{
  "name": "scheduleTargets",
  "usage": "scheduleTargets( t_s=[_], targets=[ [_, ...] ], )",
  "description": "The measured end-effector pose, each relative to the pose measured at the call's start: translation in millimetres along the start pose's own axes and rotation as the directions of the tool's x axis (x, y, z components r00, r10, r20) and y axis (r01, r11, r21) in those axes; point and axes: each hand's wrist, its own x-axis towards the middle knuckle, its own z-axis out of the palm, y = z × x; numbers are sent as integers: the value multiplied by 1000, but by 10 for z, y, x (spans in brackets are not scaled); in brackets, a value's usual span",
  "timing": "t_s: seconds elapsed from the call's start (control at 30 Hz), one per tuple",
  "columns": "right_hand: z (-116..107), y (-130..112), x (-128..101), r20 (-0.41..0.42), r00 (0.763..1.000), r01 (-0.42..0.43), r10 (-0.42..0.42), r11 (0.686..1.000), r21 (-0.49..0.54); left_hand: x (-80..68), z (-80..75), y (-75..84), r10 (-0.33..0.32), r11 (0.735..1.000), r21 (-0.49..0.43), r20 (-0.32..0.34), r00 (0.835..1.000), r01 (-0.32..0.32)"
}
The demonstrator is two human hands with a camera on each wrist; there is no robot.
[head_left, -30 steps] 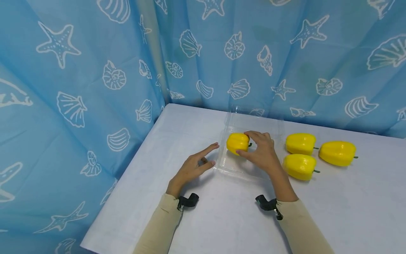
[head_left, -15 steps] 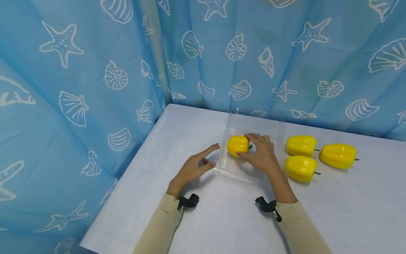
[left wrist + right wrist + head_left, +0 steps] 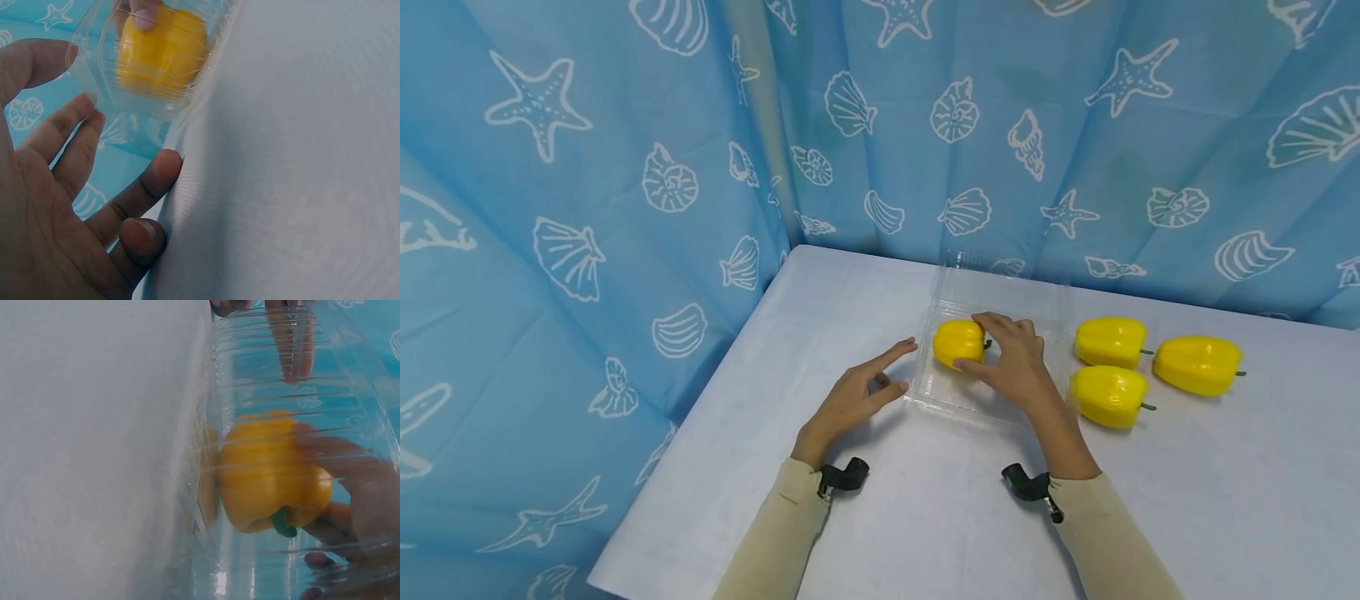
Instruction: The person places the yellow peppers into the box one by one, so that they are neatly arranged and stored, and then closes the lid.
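Clear plastic clamshell container (image 3: 992, 292), lid open, on the white tabletop (image 3: 925, 517): holds one yellow bell pepper (image 3: 958, 342) at its left end. Right hand (image 3: 1013, 362) reaches inside, fingers and thumb curled round that pepper. Left hand (image 3: 857, 392) lies flat, fingers straight, just beside the container's left edge. Three more yellow peppers (image 3: 1110, 341) lie to the container's right.

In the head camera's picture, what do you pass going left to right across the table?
Left hand → pepper in the clear box → right hand → near loose pepper → far-right pepper.
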Motion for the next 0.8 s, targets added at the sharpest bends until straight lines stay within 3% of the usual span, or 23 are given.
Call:
scheduleTargets(
  t_s=[0.2, 0.8],
  targets=[
    [-67, 24, -37, 10, 1000, -2, 2, 1000, -1, 23, 28, 18, -2, 1000, 2, 7, 1000, 2],
    [-470, 136, -309, -100, 994, 37, -35, 999, 17, 7, 49, 30, -13, 1000, -11, -9, 1000, 13]
  ],
)
